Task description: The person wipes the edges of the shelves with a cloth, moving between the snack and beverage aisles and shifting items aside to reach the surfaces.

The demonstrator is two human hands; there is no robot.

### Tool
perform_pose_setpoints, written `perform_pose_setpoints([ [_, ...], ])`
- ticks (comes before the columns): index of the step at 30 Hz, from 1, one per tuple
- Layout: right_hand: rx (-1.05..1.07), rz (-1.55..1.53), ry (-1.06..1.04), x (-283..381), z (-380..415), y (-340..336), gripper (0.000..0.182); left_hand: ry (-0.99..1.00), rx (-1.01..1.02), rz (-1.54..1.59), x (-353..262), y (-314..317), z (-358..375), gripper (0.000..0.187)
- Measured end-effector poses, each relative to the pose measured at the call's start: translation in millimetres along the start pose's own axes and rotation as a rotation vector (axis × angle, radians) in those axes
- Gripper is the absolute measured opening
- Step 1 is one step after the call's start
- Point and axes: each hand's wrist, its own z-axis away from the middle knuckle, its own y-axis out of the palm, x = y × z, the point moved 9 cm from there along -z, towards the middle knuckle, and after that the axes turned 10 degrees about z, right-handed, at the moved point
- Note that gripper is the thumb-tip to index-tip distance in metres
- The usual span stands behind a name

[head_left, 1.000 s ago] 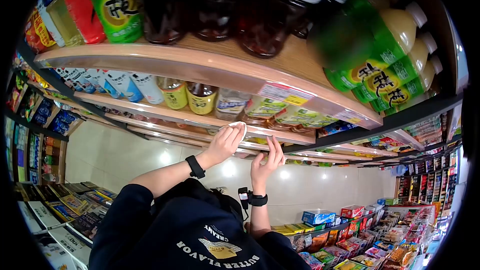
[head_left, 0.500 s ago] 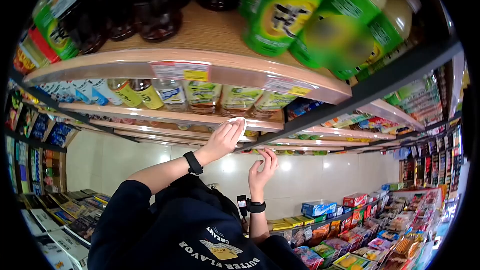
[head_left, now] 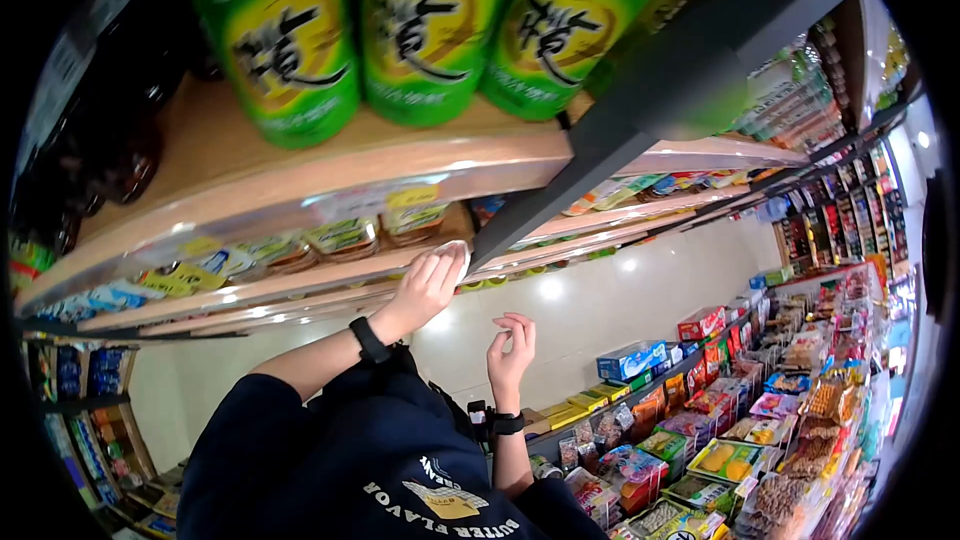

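White cloth (head_left: 460,253) (or tissue, can't tell) is gripped in L hand (head_left: 425,290), fingers closed, nr frame ctr, at shelf edge (head_left: 375,265) by dark post (head_left: 600,140). Edge is reached at post end; amt covered can't be told. R hand (head_left: 512,350), lower right of it, is held open, empty. Green btls (head_left: 425,40) are displayed upper left, snack pkgs (head_left: 725,458) lower right.

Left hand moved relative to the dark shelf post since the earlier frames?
Yes. The left hand has shifted right along the shelf, now close beside the dark post.
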Motion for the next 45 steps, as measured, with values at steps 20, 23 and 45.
perform_pose_setpoints([
  [20, 0.168, -0.081, -0.531, 31, -122, -8, 0.056, -0.372, -0.128, 0.218, -9, -5, -1, 0.036],
  [23, 0.256, -0.081, -0.596, 27, -125, -12, 0.056, -0.248, -0.123, 0.114, -53, -5, -12, 0.040],
  [45, 0.072, -0.120, -0.060, -196, -141, -137, 0.032, -0.247, -0.023, -0.039, -93, 121, -128, 0.053],
])
